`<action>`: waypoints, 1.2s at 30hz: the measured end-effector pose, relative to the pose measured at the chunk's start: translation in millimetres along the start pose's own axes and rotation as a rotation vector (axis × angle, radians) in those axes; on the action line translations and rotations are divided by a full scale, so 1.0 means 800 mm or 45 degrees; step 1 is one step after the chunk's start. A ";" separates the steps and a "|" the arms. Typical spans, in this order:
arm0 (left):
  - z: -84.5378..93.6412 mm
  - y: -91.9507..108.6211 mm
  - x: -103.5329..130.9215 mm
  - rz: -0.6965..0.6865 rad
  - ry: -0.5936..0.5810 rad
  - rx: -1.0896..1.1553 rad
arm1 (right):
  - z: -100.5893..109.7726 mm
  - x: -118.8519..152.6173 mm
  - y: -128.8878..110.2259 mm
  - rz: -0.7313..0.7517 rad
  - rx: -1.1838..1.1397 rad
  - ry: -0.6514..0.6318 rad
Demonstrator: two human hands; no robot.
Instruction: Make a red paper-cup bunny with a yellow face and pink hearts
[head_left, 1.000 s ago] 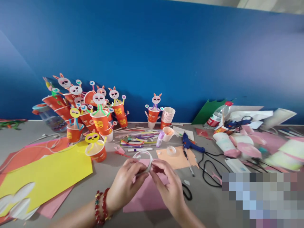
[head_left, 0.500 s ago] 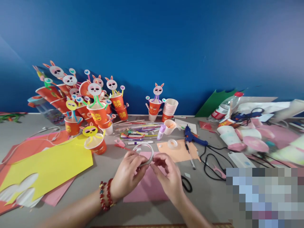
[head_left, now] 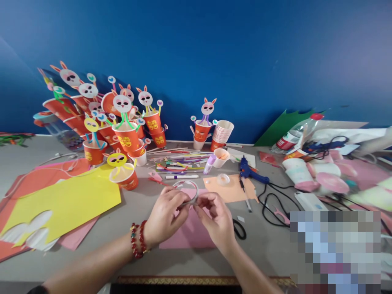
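Between my two hands is a thin whitish ring that looks like a roll of tape (head_left: 194, 188), held up over a pink sheet of paper (head_left: 186, 237). My left hand (head_left: 167, 214) is closed round its lower left side, thumb beneath and fingers on top. At the ring's lower right edge, the thumb and forefinger of my right hand (head_left: 218, 220) pinch. Whether a loose tape end lies in that pinch is hidden. Just beyond the hands lie an orange paper piece (head_left: 232, 194) and a small clear ring (head_left: 223, 179).
Orange paper cups with rabbit faces (head_left: 125, 136) crowd the left back. Yellow paper (head_left: 76, 200) covers the left side. Coloured sticks (head_left: 180, 157), a glue stick (head_left: 210, 164) and stacked cups (head_left: 223, 132) stand or lie behind. A blue glue gun (head_left: 252, 173) with black cable is at right.
The whole view has shifted slightly, with the table appearing higher. My hands still hold the ring over the pink paper, and my right fingertips have moved slightly against its edge.
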State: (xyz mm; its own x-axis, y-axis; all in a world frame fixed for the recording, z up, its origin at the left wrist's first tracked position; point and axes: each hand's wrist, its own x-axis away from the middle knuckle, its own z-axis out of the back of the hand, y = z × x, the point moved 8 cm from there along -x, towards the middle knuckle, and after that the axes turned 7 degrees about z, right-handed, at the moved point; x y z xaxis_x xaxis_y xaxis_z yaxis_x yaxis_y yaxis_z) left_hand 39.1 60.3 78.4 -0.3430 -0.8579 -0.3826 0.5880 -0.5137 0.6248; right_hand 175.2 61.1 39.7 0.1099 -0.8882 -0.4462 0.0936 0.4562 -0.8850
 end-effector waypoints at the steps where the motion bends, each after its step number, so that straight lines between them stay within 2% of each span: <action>1: 0.000 -0.001 0.000 -0.002 0.002 0.001 | -0.002 -0.001 -0.001 0.012 0.012 -0.025; 4: 0.000 -0.003 0.000 -0.014 0.011 0.011 | -0.004 -0.005 -0.008 0.099 0.084 -0.073; 7: 0.000 -0.001 0.001 -0.008 0.012 0.032 | -0.003 -0.007 -0.016 0.174 0.138 -0.054; 11: 0.002 -0.006 0.002 0.095 0.028 0.134 | -0.003 -0.003 -0.030 0.270 0.229 -0.039; 15: 0.006 -0.042 -0.001 0.374 0.074 0.464 | 0.003 0.008 -0.050 0.444 0.246 -0.006; 17: 0.014 -0.066 -0.001 0.525 0.161 0.614 | 0.009 0.008 -0.050 0.438 0.195 0.021; 19: 0.019 -0.077 -0.003 0.564 0.184 0.626 | 0.014 0.003 -0.042 0.349 0.142 0.037; 22: 0.019 -0.074 -0.006 0.459 0.111 0.399 | 0.015 -0.007 -0.023 0.203 0.093 0.008; 26: -0.002 -0.058 -0.007 0.162 -0.109 -0.195 | 0.019 -0.015 -0.003 0.065 -0.012 0.025; 29: -0.020 -0.060 -0.003 0.141 -0.256 -0.548 | 0.029 -0.017 0.010 -0.026 -0.074 0.084; 32: -0.032 -0.050 0.000 0.122 -0.311 -0.611 | 0.034 -0.017 0.018 -0.109 -0.098 0.114; 36: -0.056 -0.037 0.001 0.048 -0.429 -0.615 | 0.026 -0.016 0.022 -0.190 -0.130 0.034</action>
State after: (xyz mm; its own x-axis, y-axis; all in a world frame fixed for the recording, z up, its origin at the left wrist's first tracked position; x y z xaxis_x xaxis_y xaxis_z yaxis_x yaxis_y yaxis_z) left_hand 54.3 75.2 29.5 -0.4826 -0.8722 -0.0796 0.8443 -0.4875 0.2227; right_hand 195.8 81.9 32.7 0.0756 -0.9474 -0.3111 0.0058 0.3124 -0.9499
